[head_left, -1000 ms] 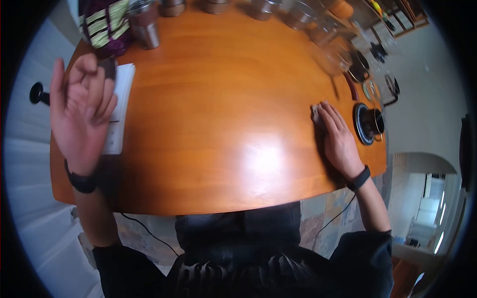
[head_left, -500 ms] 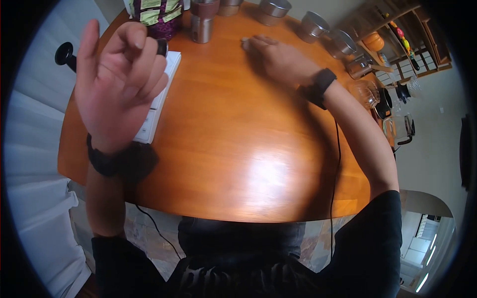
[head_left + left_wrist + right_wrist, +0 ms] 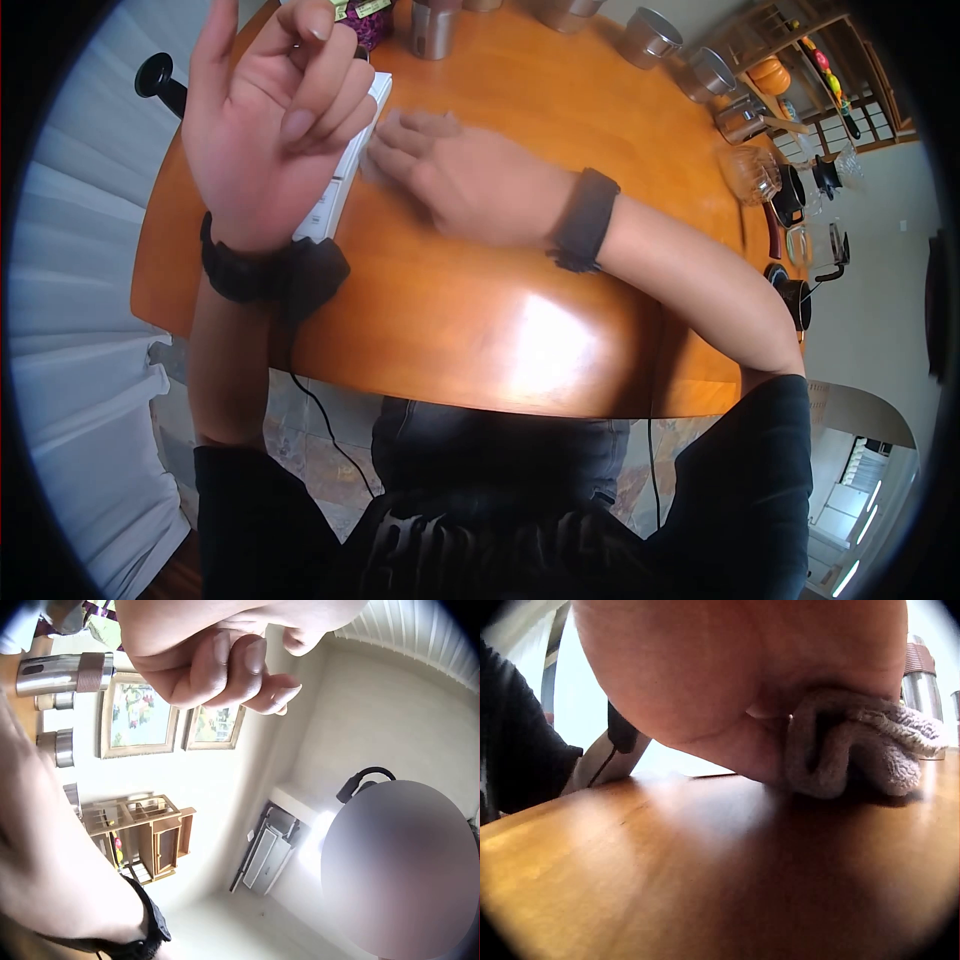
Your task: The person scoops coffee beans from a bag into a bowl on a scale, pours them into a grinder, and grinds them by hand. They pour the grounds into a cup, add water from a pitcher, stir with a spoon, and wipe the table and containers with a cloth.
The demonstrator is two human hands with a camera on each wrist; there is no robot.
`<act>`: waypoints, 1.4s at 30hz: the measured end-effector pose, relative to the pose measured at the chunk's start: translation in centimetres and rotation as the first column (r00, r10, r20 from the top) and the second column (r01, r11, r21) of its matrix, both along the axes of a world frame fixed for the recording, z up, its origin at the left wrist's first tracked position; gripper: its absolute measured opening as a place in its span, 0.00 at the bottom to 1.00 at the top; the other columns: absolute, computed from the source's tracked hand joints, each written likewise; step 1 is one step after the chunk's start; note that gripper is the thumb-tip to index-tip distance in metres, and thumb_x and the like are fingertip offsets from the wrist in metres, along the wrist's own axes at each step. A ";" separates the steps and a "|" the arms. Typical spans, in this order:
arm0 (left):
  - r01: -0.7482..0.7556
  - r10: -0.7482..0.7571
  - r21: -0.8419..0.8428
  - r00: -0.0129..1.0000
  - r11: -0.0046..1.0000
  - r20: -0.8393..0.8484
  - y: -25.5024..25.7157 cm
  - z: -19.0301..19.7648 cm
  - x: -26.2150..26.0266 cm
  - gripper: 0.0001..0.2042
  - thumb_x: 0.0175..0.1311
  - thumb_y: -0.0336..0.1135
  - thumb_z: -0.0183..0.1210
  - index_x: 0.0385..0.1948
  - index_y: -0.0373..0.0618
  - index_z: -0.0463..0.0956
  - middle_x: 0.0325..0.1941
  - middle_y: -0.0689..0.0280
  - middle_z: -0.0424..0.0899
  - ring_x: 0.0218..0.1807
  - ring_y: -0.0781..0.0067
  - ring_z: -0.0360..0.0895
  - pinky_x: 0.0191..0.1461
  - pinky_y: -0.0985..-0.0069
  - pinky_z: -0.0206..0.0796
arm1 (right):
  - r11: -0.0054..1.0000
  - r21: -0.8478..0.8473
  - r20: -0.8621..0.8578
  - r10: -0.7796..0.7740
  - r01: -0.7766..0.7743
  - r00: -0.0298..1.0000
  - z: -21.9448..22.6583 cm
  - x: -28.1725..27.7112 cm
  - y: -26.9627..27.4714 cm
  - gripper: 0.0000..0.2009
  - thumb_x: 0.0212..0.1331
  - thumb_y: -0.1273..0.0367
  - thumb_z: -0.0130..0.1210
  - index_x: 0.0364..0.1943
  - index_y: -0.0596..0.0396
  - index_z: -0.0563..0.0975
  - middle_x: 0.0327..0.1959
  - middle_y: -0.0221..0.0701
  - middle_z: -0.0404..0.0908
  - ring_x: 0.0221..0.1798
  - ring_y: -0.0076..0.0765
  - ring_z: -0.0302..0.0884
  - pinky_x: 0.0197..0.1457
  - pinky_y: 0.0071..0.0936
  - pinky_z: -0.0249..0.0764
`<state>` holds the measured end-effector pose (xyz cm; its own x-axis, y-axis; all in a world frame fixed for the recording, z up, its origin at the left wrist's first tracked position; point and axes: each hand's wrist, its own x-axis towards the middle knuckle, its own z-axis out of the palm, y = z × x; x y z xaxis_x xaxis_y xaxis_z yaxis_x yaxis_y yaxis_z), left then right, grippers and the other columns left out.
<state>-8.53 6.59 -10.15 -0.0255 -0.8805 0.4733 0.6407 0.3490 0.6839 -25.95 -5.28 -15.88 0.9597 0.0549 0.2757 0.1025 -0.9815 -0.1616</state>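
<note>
The right hand (image 3: 480,190) is low over the wooden table (image 3: 450,330), its fingertips beside a white flat device (image 3: 327,208). In the right wrist view, a folded grey fuzzy cloth (image 3: 817,754) is bunched under the right hand (image 3: 742,667), gripped by the fingers and touching the tabletop (image 3: 705,877). Raised above the device, the left hand (image 3: 270,135) has its palm up and its fingers loosely curled, holding nothing. The left wrist view also shows the left hand (image 3: 232,652) empty, with bent fingers.
A steel tumbler (image 3: 433,30) and a purple bag (image 3: 368,25) stand at the back left. Metal cups (image 3: 650,38) line the far edge, and a glass vessel (image 3: 750,175) is at the right. A black cable (image 3: 335,435) hangs below the front edge.
The right hand has swept with the cloth from the right side across the far part of the table, then left and nearer to the device. The left hand stays raised with similarly curled fingers.
</note>
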 end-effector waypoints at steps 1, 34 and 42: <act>0.000 0.000 -0.001 1.000 1.000 -0.004 0.0 0.0 0.1 0.24 0.85 0.57 0.32 0.39 0.48 0.69 0.18 0.73 0.59 0.21 0.80 0.51 0.29 0.78 0.46 | 0.999 -0.001 0.020 0.048 -0.048 0.999 -0.1 -0.5 0.6 0.24 0.58 0.72 0.59 0.60 0.64 0.76 0.62 0.48 0.77 0.67 0.56 0.74 0.72 0.48 0.70; 0.014 -0.014 0.008 1.000 1.000 -0.025 0.3 0.2 -1.9 0.24 0.85 0.55 0.35 0.37 0.45 0.69 0.17 0.72 0.58 0.20 0.81 0.50 0.27 0.77 0.45 | 0.320 0.575 -0.338 -0.745 0.753 0.575 8.3 -42.2 5.9 0.28 0.50 0.94 0.46 0.54 0.62 0.85 0.62 0.40 0.86 0.66 0.41 0.83 0.70 0.34 0.74; -0.014 0.014 0.033 1.000 0.999 -0.009 0.4 0.3 -1.9 0.23 0.86 0.54 0.33 0.33 0.48 0.65 0.16 0.73 0.58 0.18 0.80 0.49 0.26 0.77 0.45 | 0.706 -0.180 -0.188 -0.708 0.685 0.681 2.9 -30.1 -5.7 0.30 0.55 0.83 0.48 0.67 0.61 0.72 0.71 0.50 0.73 0.66 0.61 0.77 0.66 0.45 0.78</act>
